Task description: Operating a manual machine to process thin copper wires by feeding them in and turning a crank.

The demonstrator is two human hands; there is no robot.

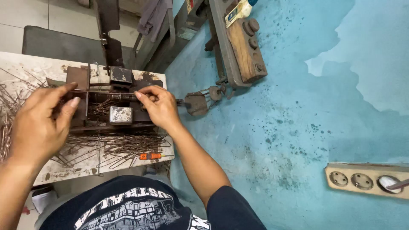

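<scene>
Small metalworking workshop: a rusted bending jig point(113, 100) on a worn counter point(25, 68), piles of bent wire point(128, 147), a stained turquoise wall point(298, 106), and a wooden socket strip point(366, 179).

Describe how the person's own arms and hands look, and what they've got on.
Both arms are bare from the short sleeves down. The left hand and right hand wear no gloves, and no rings, watch or bracelets show. The sleeve on the right arm is dark navy, part of a dark T-shirt with a white printed graphic on the chest. The left sleeve is out of view.
</scene>
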